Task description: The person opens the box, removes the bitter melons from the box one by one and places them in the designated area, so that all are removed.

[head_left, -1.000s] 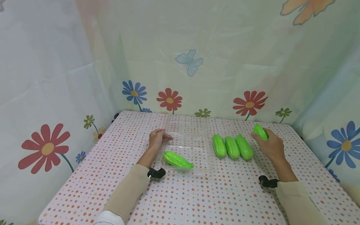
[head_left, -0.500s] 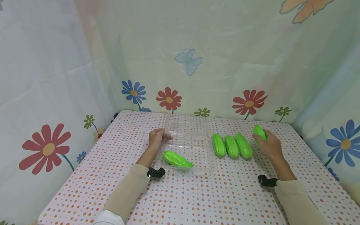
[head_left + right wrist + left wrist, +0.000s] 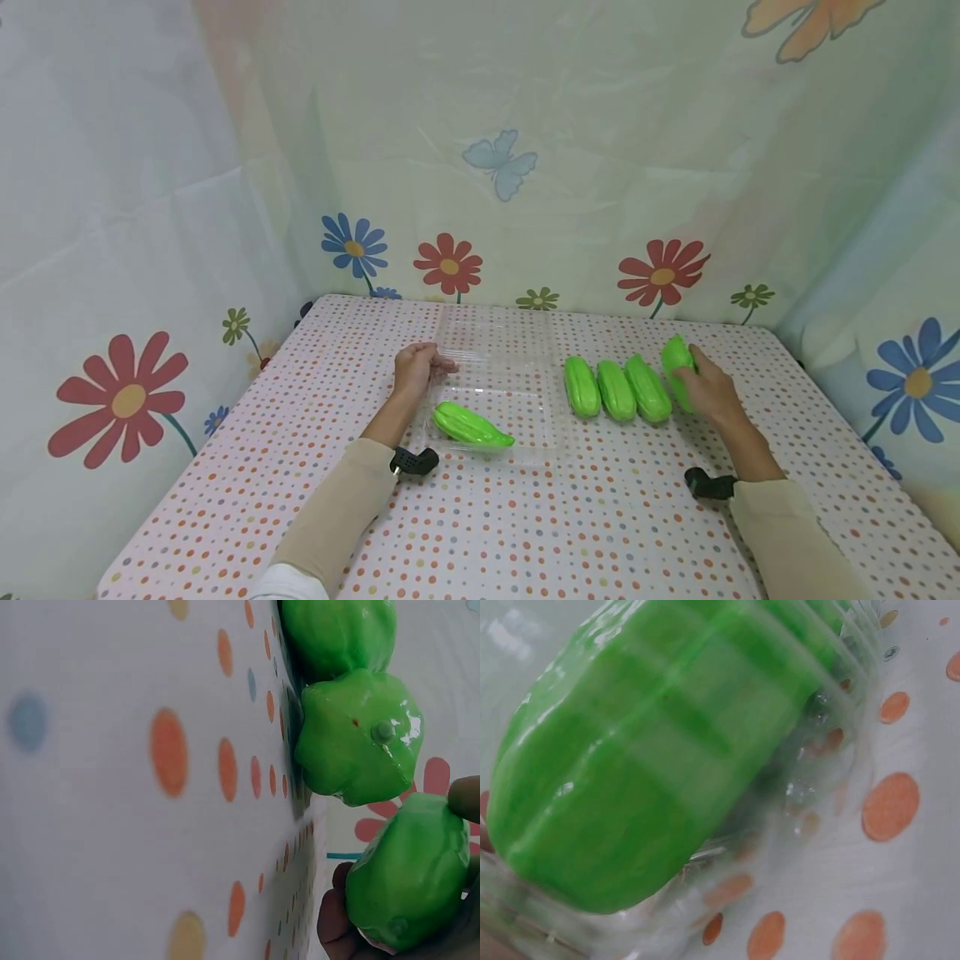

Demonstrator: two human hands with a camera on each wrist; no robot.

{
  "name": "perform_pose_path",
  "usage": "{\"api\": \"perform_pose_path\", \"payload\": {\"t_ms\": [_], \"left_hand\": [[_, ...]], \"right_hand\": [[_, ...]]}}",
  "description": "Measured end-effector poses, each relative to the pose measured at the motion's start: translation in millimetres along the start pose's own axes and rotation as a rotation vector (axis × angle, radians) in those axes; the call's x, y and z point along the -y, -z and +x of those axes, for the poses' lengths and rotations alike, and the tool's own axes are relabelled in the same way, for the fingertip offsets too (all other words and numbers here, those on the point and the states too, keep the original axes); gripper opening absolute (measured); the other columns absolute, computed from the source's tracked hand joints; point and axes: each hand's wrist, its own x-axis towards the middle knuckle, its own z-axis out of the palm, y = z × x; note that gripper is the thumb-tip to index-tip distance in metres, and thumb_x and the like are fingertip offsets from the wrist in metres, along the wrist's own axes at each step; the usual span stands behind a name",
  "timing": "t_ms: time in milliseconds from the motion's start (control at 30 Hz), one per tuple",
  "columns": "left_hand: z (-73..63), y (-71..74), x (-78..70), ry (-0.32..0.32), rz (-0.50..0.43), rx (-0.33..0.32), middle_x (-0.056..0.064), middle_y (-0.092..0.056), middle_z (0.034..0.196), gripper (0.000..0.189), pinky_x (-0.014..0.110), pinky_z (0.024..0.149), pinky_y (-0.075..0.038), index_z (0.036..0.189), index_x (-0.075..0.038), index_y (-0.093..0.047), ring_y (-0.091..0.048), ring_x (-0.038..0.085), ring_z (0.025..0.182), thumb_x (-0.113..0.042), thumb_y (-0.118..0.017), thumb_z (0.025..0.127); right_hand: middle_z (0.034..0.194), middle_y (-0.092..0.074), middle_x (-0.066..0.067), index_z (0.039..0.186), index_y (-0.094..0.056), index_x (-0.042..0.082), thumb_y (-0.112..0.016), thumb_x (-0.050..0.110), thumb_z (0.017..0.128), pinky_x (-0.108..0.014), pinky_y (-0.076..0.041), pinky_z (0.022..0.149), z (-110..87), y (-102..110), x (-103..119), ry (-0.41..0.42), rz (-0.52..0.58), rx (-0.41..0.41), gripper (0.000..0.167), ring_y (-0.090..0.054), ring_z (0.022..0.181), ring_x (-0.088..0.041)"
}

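In the head view a clear plastic clamshell box (image 3: 527,410) lies opened out on the table. One bright green ribbed toy gourd (image 3: 471,425) rests inside its near half, slanted, tapered end to the right. My left hand (image 3: 417,368) grips the box's left edge near the fold; part of its fingers is hidden. The left wrist view shows that gourd (image 3: 637,772) through the clear wall. My right hand (image 3: 712,387) holds another green gourd (image 3: 677,372) between thumb and fingers, just right of a row of three similar gourds (image 3: 617,392). Its blunt end faces the right wrist camera.
The table (image 3: 480,525) has a white cloth with coloured dots. Curtains printed with flowers (image 3: 448,267) close off the back and both sides. The box's raised-rim lid half (image 3: 495,333) lies toward the back curtain.
My right hand has moved left and turned its gourd, bringing it close beside the row and lined up with it. My left hand and the box have stayed in place.
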Motion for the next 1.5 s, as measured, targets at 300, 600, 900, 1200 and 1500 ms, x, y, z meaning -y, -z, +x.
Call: {"api": "perform_pose_path", "payload": {"t_ms": [300,600,900,1200,1500], "left_hand": [[-1.0,-1.3,-0.7,-0.006,0.006,-0.005,0.010,-0.075,0.078,0.037,0.040,0.083,-0.061,0.131,0.011,-0.052,-0.077,0.024,0.079,-0.011,-0.051,0.101],[-0.5,-1.6,-0.7,-0.012,-0.004,0.006,0.008,-0.074,0.076,0.038,0.031,0.075,-0.062,0.131,0.012,-0.051,-0.077,0.019,0.074,-0.011,-0.051,0.101],[-0.1,-0.5,1.3,-0.001,-0.004,0.003,0.022,-0.075,0.091,0.037,0.046,0.090,-0.058,0.132,0.011,-0.049,-0.075,0.037,0.094,-0.010,-0.052,0.101],[-0.2,-0.5,-0.3,0.004,-0.011,0.001,0.010,-0.075,0.078,0.038,0.041,0.083,-0.061,0.134,0.011,-0.049,-0.077,0.025,0.080,-0.010,-0.052,0.102],[-2.2,0.1,-1.3,-0.005,-0.021,0.006,0.006,-0.073,0.073,0.040,0.034,0.076,-0.062,0.134,0.012,-0.048,-0.077,0.020,0.074,-0.011,-0.051,0.102]], "right_hand": [[0.150,-0.026,-0.045,0.157,-0.007,-0.010,-0.037,0.040,0.107,-0.074,-0.033,0.103,-0.7,0.9,-4.5,0.065,-0.047,0.041,0.077,-0.034,0.133,-0.062],[0.151,-0.024,-0.046,0.156,-0.009,-0.013,-0.038,0.048,0.107,-0.075,-0.031,0.106,-3.3,0.0,-4.0,0.037,-0.090,0.113,0.083,-0.030,0.136,-0.063],[0.151,-0.023,-0.046,0.155,-0.007,-0.013,-0.033,0.056,0.106,-0.073,-0.030,0.108,-2.6,-2.4,-7.8,-0.006,-0.133,0.163,0.090,-0.028,0.137,-0.063],[0.153,-0.017,-0.047,0.154,-0.009,-0.016,-0.027,0.058,0.106,-0.075,-0.025,0.109,-2.1,0.8,-6.9,-0.005,-0.150,0.182,0.090,-0.021,0.139,-0.065],[0.152,-0.019,-0.046,0.154,-0.012,-0.016,-0.026,0.058,0.106,-0.075,-0.026,0.109,-4.1,4.1,-3.2,-0.016,-0.156,0.171,0.089,-0.022,0.139,-0.065]]}}
